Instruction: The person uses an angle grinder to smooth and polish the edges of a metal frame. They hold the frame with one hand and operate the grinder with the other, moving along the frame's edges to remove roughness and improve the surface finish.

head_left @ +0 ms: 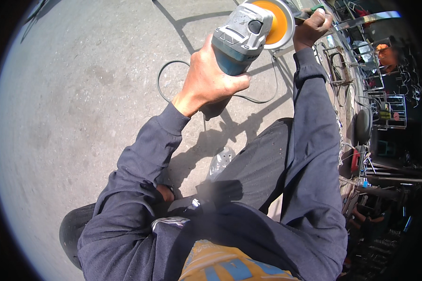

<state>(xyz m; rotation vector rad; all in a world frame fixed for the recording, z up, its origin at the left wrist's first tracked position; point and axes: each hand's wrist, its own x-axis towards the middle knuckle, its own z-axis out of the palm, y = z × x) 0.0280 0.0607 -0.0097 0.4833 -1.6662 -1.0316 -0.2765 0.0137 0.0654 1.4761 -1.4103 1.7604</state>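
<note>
An angle grinder point(239, 35), grey-headed with a blue-green body, is held up in front of me. My left hand point(208, 77) is wrapped round its body. On its right side sits an orange disc point(277, 23) inside a pale round guard point(288, 40). Just right of the disc, my right hand point(314, 27) is closed round something dark with a bit of green at the thumb; I cannot make out what it is. A shiny metal bar point(368, 20) runs off to the right from behind that hand.
A thin cable point(160, 77) loops over the concrete floor point(79, 93) below the grinder. Long shadows of a frame cross the floor. Along the right side lie metal racks point(394, 110), a dark round object point(363, 125) and assorted rods. An orange item point(386, 55) shows there too.
</note>
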